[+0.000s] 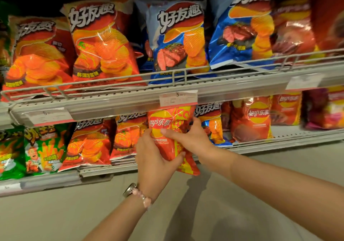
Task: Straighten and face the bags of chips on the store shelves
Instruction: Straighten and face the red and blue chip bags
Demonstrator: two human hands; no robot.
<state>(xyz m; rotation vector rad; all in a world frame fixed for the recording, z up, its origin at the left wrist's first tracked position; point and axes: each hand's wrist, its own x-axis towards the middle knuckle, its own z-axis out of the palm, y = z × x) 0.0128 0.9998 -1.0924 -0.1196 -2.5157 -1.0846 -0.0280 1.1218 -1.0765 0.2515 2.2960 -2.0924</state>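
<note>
1. The upper shelf point(186, 90) carries big orange and blue bags behind a wire rail; its blue bag on the right point(240, 30) tilts and looks due for squaring.
2. The lower shelf point(279, 140) holds smaller bags; the gap between its orange bags and a small blue one is, by my reading, where your bag belongs.
3. The red Lay's bag point(173, 138) is off the shelf, held upright just in front of that gap, logo facing you.
4. Your right hand point(188, 138) curls round its right edge, thumb across the front.
5. Your left hand point(156, 159) wraps its lower left side, fingers closed on it.
6. Expect it to be light, air-puffed, slick and crinkly, with fragile contents: hold by the side seams, don't squeeze the middle.
</note>
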